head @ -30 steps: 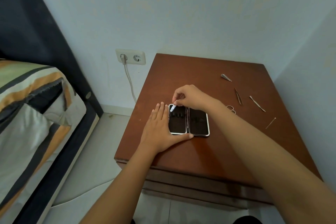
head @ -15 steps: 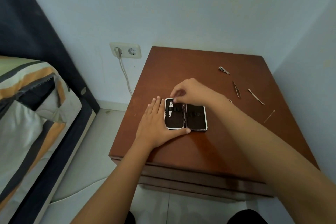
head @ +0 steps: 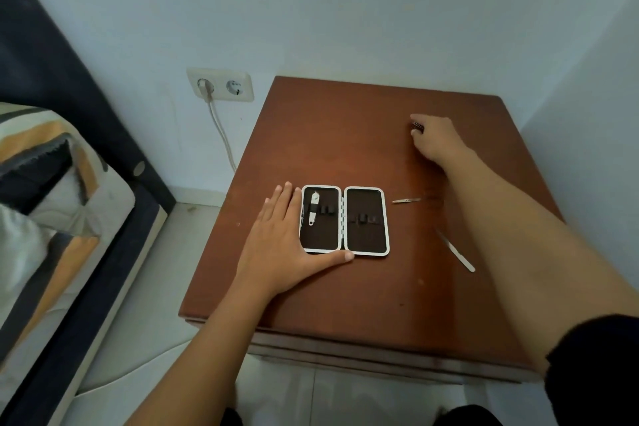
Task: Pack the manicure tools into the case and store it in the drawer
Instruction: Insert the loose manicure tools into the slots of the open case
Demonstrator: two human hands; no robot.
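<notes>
Brown wood nightstand: one tool seated, right hand at the far tool

White-rimmed hinged manicure case (head: pixel 345 221) lies open flat on the glossy brown wooden nightstand top (head: pixel 345 135), dark lining, elastic loops. Small silver nail clipper (head: pixel 313 208) sits in the left half. Left hand (head: pixel 280 245) flat, fingers spread, touching the case's left and near edges. Right hand (head: pixel 434 138) has moved from the case to the far right, fingers pinched on a small dark metal tool (head: pixel 417 126). Thin metal pusher (head: pixel 408 200) and flat nail file (head: pixel 455 251) lie loose right of the case. No readable markings.
</notes>
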